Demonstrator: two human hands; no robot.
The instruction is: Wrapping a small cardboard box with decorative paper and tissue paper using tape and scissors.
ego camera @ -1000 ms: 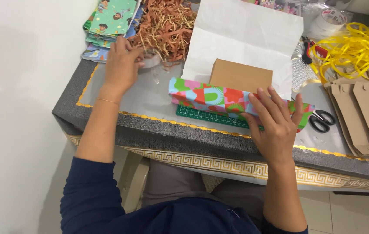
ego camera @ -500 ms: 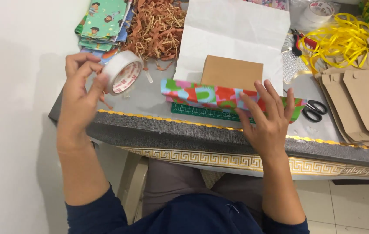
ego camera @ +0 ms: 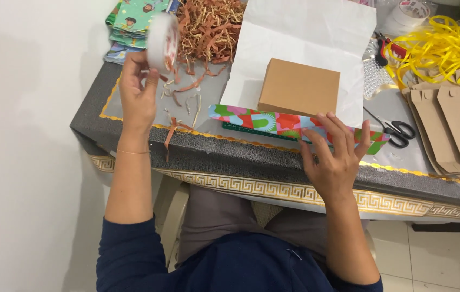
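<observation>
Left hand (ego camera: pixel 137 97) raised above the table's (ego camera: pixel 132 148) near-left corner, fingers closed around a roll of clear tape (ego camera: pixel 163 42), blurred, held on edge just beside the brown paper shreds (ego camera: pixel 208 32). Right hand (ego camera: pixel 333 157) pressed flat, fingers spread wide, on the right part of a long box wrapped in colourful patterned paper (ego camera: pixel 273 123). Wrapped box lying along the table's front edge, parallel to the gold trim, resting on a green cutting mat (ego camera: pixel 251 131). Plain cardboard box (ego camera: pixel 299 87) directly behind, on white paper (ego camera: pixel 305 38). Black scissors (ego camera: pixel 395 131) just right of the wrapped box's end. Open surface between left hand and wrapped box, strewn only with loose shreds. Cardboard cut-outs (ego camera: pixel 457 127) and yellow ribbon (ego camera: pixel 435 48) crowding the right side.
</observation>
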